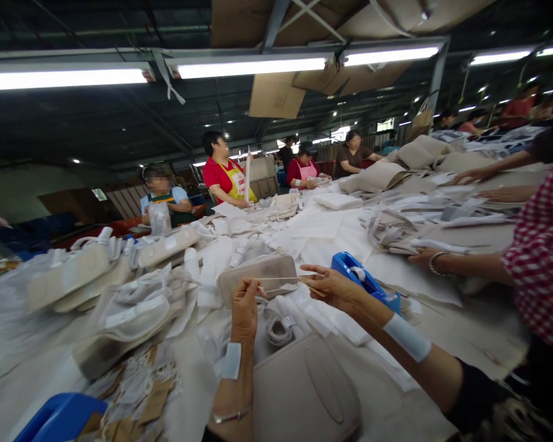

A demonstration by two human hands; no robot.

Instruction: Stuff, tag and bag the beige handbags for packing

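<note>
My left hand and my right hand are raised over the table, both pinched shut on the ends of a thin strip of tape stretched between them. Behind the strip lies a beige pouch. A blue tape dispenser sits just right of my right hand. A larger beige bag lies under my forearms, near me. Both wrists carry a pale patch, and a bracelet shows on my left forearm.
The long table is heaped with white and beige bags, straps and wrapped pieces. Paper tags and a blue bin lie at front left. A co-worker's arm in a checked sleeve reaches in from the right. Several people work at the far side.
</note>
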